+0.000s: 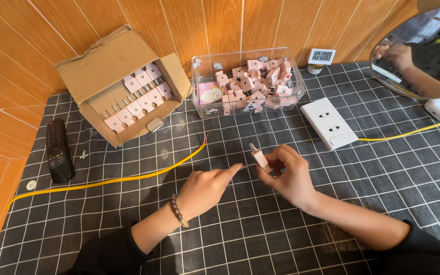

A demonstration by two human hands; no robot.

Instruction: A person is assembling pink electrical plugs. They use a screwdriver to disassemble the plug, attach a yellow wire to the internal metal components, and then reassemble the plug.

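Open cloth (291, 239) near hands; clear bin (248, 84), cardboard box (123, 84), socket plate (329, 122) block far side.

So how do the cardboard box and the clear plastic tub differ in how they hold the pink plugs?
The cardboard box is opaque and brown, tipped on its side with its flaps open; the clear plastic tub stands upright and is see-through. In the cardboard box the pink plugs sit in neat rows with prongs showing; in the clear plastic tub they lie in a loose jumble. Both rest on the checked cloth by the wall.
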